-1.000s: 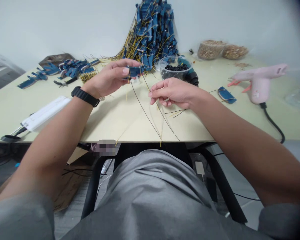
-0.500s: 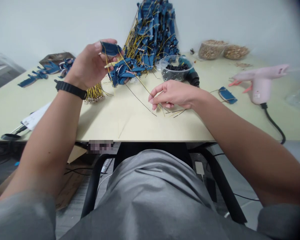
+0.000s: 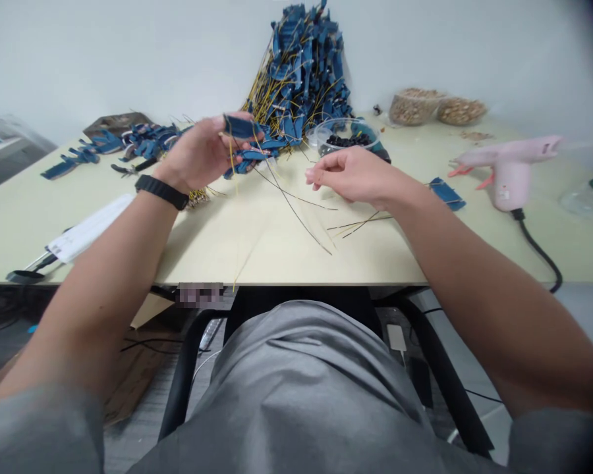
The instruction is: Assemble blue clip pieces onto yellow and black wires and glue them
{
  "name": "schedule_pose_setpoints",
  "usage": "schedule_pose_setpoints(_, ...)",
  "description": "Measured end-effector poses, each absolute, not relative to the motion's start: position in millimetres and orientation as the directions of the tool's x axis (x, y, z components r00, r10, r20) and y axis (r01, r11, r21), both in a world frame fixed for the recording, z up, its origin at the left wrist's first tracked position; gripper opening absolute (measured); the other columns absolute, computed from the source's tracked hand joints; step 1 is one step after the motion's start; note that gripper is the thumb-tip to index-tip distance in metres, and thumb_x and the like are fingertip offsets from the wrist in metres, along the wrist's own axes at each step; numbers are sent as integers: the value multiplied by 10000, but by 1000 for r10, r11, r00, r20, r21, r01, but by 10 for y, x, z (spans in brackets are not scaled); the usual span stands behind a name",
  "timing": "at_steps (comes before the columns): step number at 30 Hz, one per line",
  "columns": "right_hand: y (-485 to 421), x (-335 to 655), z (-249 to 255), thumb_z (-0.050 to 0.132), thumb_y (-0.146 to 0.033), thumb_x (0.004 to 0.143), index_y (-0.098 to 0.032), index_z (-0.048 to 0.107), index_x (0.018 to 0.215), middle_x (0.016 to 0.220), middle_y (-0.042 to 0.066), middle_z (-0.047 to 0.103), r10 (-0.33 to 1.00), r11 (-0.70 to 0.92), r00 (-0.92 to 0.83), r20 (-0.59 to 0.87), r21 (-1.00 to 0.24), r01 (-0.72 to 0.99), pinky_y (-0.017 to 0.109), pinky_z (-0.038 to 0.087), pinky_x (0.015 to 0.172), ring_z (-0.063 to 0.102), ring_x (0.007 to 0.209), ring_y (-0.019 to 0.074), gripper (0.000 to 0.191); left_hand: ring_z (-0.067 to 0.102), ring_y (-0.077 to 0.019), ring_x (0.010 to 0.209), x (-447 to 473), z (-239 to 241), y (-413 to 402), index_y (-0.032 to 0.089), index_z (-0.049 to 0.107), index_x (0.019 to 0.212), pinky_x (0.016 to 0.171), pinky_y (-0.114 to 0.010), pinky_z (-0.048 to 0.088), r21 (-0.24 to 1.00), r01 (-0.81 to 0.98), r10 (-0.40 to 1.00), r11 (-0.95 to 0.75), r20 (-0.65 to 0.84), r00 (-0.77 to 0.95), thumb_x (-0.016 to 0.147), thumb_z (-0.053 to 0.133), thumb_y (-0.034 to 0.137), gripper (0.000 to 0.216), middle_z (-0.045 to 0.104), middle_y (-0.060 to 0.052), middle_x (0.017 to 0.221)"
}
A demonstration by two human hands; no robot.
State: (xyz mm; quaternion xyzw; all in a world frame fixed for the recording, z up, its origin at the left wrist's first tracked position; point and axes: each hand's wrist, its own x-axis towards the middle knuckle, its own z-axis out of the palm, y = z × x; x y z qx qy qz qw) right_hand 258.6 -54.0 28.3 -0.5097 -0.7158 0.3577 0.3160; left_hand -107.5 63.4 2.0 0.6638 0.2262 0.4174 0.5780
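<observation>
My left hand [image 3: 207, 150] is closed on a small flat blue piece [image 3: 241, 127], lifted above the table, with a thin yellow and dark wires trailing from it. One dark wire [image 3: 296, 212] reaches across the tabletop to the right. Just in front of the clear bowl [image 3: 321, 151] of small black parts [image 3: 348, 140], my right hand [image 3: 348, 172] has its thumb and fingertips together; whatever may be between them is too small to see. Below it on the table lie a few loose yellow and black wires [image 3: 358, 225].
A tall heap of wired blue pieces [image 3: 306, 72] stands against the wall. To the right are a pink glue gun [image 3: 511, 168], a single blue piece [image 3: 447, 193] and tubs of tan bits [image 3: 415, 108]. Several blue pieces and cutters [image 3: 133, 168] lie at left, behind a white-bodied tool [image 3: 91, 227].
My right hand has come off the wire and risen slightly towards the bowl. My left hand has moved right and down in view with the blue piece, whose wires now hang free.
</observation>
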Motion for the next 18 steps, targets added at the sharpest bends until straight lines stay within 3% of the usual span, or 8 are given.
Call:
schedule_pose_setpoints(2, -557, 2547, 281, 1051, -519, 1131, -247, 828, 897, 717, -7, 638, 962, 240, -232, 141, -843, 482, 296, 300, 489, 394, 601, 122, 422, 678, -336, 1353, -910, -97, 590, 380, 895, 1403, 1187, -536, 504, 968, -151, 781, -201, 251, 572, 911, 1012, 800, 657, 982, 36, 1330)
schedule_pose_setpoints(4, -593, 2488, 286, 1036, -432, 1143, -247, 807, 896, 734, -10, 658, 964, 243, -213, 160, -853, 462, 289, 354, 508, 428, 610, 124, 384, 747, -348, 1315, -761, -171, 492, 386, 922, 1357, 1115, -531, 561, 972, -127, 797, -197, 234, 557, 853, 1043, 835, 686, 983, -23, 1354)
schedule_pose_setpoints(6, -638, 2424, 300, 1018, -351, 1155, -243, 798, 886, 783, -1, 705, 964, 239, -216, 156, -867, 437, 285, 410, 541, 486, 623, 123, 364, 813, -345, 1315, -644, -197, 370, 340, 944, 1387, 1027, -492, 602, 978, -80, 789, -192, 202, 581, 896, 1051, 827, 699, 968, -78, 1416)
schedule_pose_setpoints(9, -697, 2343, 322, 957, -309, 1205, -238, 802, 868, 769, -9, 684, 960, 224, -247, 129, -884, 409, 281, 451, 576, 513, 624, 122, 378, 859, -295, 1183, -529, -190, 231, 309, 960, 1387, 965, -441, 630, 980, -71, 769, -187, 191, 610, 914, 1085, 799, 693, 956, -83, 1325)
schedule_pose_setpoints(12, -719, 2300, 335, 917, -323, 1246, -233, 803, 848, 709, -23, 628, 958, 217, -264, 115, -890, 402, 273, 450, 587, 507, 618, 121, 424, 847, -293, 1157, -476, -188, 212, 324, 960, 1362, 1002, -463, 639, 981, -73, 767, -179, 186, 615, 898, 1087, 823, 692, 948, -68, 1256)
schedule_pose_setpoints(16, -705, 2315, 357, 937, -338, 1239, -232, 848, 876, 882, 30, 833, 967, 169, -241, 80, -910, 378, 308, 441, 547, 480, 590, 113, 388, 780, -310, 1211, -503, -151, 272, 389, 951, 1318, 1083, -507, 597, 991, -74, 797, -115, 137, 588, 695, 1157, 783, 764, 980, -13, 1357)
schedule_pose_setpoints(18, -700, 2345, 369, 972, -305, 1199, -233, 871, 873, 1000, 60, 911, 963, 137, -268, 35, -918, 373, 333, 450, 524, 454, 569, 109, 349, 754, -342, 1297, -547, -89, 272, 402, 945, 1343, 1167, -553, 571, 989, -89, 807, -120, 149, 571, 708, 1129, 811, 777, 979, -9, 1438)
